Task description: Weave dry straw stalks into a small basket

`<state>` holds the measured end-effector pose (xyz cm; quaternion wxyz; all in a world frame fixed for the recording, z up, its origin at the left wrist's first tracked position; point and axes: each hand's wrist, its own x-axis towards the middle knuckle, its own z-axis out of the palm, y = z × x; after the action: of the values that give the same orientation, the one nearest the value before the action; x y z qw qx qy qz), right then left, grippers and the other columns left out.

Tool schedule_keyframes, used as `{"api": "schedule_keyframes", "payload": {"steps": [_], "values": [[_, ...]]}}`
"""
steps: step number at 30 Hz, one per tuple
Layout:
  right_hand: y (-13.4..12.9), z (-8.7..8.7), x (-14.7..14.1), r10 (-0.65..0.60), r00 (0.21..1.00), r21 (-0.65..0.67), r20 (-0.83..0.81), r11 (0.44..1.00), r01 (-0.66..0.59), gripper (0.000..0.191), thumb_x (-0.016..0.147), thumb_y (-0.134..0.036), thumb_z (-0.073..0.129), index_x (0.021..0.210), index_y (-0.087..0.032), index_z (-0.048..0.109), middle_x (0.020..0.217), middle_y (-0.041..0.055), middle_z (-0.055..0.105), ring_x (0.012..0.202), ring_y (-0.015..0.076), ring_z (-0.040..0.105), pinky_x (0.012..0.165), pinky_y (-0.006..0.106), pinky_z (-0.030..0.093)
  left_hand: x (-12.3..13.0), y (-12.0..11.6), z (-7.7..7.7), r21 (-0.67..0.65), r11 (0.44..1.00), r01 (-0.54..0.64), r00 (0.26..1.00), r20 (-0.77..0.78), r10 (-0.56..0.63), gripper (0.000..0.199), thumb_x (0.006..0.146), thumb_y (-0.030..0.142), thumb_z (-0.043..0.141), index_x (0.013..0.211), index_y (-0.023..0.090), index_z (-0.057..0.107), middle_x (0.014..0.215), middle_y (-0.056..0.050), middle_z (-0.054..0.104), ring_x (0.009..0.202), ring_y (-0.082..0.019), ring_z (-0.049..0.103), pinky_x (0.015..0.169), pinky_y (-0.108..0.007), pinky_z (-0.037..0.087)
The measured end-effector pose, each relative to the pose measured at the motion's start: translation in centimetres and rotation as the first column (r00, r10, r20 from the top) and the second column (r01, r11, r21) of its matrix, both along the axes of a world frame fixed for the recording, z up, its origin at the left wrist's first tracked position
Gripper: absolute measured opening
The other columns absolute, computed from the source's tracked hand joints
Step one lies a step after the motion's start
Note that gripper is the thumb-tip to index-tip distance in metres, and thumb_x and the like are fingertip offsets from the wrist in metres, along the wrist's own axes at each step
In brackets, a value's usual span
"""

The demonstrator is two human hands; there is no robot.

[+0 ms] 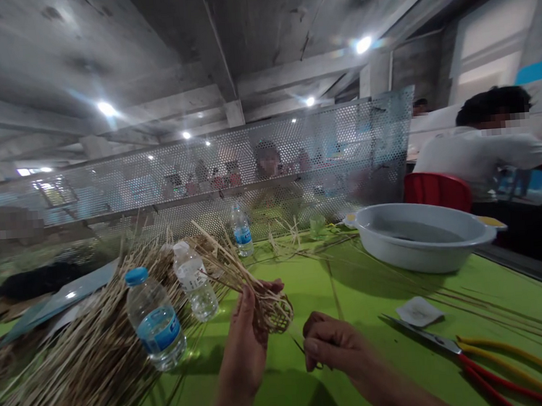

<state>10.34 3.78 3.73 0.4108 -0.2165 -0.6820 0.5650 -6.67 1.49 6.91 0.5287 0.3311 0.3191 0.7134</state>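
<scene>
My left hand (247,334) is wrapped around a small woven piece (277,314) of pale plant strips, its open lattice end facing right. From its other end, long loose strips fan up and to the left. To the right of the weave, my right hand (331,344) is closed in a pinch on a thin strip (299,344), with a curl of it showing below the fingers. Left of my hands, a large heap of dry strips (94,326) lies on the green table (284,391).
Two water bottles (156,325) (197,282) stand left, a third bottle (242,233) behind. Scissors (452,345) with red and yellow handles lie right, near a white paper scrap (419,311). Farther back are a basin (422,248) of water and a perforated metal screen (332,155). A person (462,152) sits beyond.
</scene>
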Motion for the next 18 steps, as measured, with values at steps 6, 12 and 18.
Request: {"api": "schedule_keyframes", "payload": {"steps": [6, 12, 18], "values": [[0.4, -0.9, -0.2, -0.019, 1.000, 0.023, -0.010, 1.000, 0.019, 0.041, 0.085, -0.053, 0.061, 0.065, -0.018, 0.069, 0.073, 0.0004, 0.047, 0.069, 0.0150, 0.048, 0.068, 0.029, 0.039, 0.4, 0.0, 0.0, -0.018, 0.999, -0.032, 0.999, -0.002, 0.032, 0.043, 0.076, 0.054, 0.072, 0.097, 0.016, 0.070, 0.106, -0.011, 0.074, 0.101, -0.023, 0.066, 0.082, -0.031, 0.052], [0.7, -1.3, -0.2, -0.052, 0.999, -0.017, -0.002, 0.999, 0.052, 0.042, 0.084, -0.055, 0.061, 0.067, -0.018, 0.069, 0.074, 0.0011, 0.047, 0.067, 0.0147, 0.044, 0.063, 0.027, 0.036, 0.9, 0.3, -0.4, 0.011, 0.999, -0.046, 0.999, 0.002, 0.046, 0.038, 0.084, 0.053, 0.063, 0.098, 0.018, 0.069, 0.108, -0.010, 0.072, 0.091, -0.019, 0.064, 0.080, -0.030, 0.050], [0.4, -0.9, -0.2, -0.102, 0.994, -0.133, 0.032, 0.986, 0.105, 0.043, 0.083, -0.056, 0.061, 0.063, -0.018, 0.066, 0.070, -0.0007, 0.044, 0.062, 0.0130, 0.037, 0.058, 0.026, 0.029, 1.6, 0.3, -0.8, -0.007, 0.999, -0.052, 0.998, 0.032, 0.052, 0.040, 0.086, 0.054, 0.060, 0.101, 0.019, 0.069, 0.112, -0.009, 0.071, 0.089, -0.018, 0.063, 0.081, -0.031, 0.049]]}}
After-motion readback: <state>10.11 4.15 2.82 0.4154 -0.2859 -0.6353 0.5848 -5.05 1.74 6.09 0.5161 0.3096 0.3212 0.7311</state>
